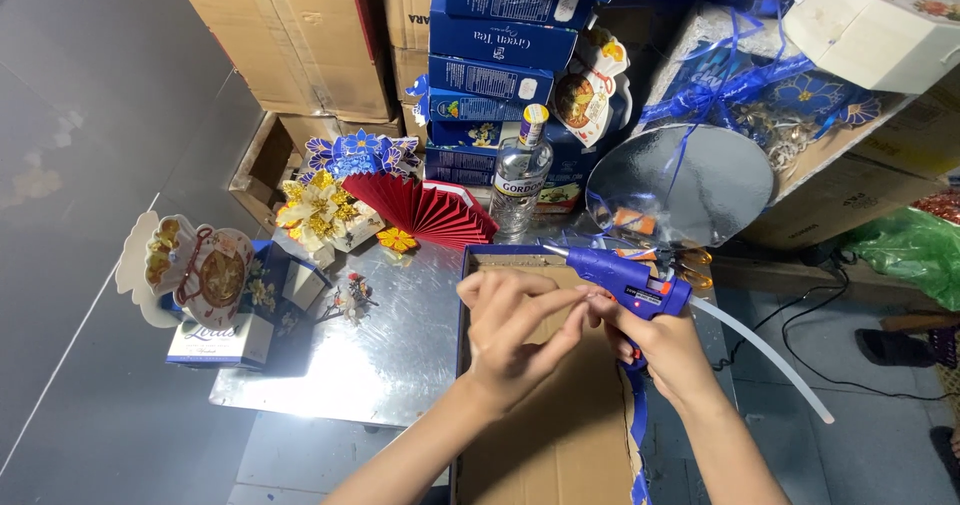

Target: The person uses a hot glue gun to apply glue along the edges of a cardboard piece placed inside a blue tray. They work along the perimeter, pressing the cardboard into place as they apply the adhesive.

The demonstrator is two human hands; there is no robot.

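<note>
The right hand (665, 350) wraps its fingers around a blue glue gun (625, 280), whose clear stick juts out behind. The left hand (515, 330) pinches its fingertips together against the right. Both hover over a brown cardboard box (560, 435) with blue edges.

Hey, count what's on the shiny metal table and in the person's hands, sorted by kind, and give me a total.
Blue glue gun, in the right hand: 1
Clear glass bottle: 1
Red folded paper fan: 1
Gold and white paper flower decoration: 1
Open cardboard tray with blue rim, under the left hand: 1
Total: 5
</note>
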